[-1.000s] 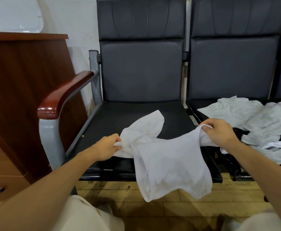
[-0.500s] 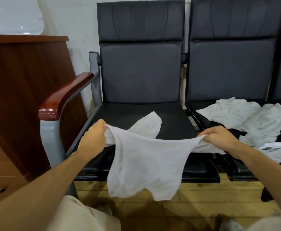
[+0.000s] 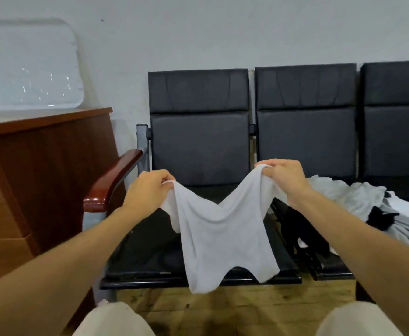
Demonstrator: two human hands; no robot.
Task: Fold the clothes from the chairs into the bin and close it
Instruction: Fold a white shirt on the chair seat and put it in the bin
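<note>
Above chair (image 3: 198, 146), garment (image 3: 222, 229) in 2 curled hands (image 3: 147, 190) (image 3: 285, 177)

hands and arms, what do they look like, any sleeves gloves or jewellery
Both are bare. The left hand and right hand wear no gloves, rings or watch, and no sleeve shows on the left forearm or right forearm.

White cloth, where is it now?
In the head view, the white cloth hangs in the middle, gripped at its top by the left hand and right hand, in front of the leftmost chair.
</note>
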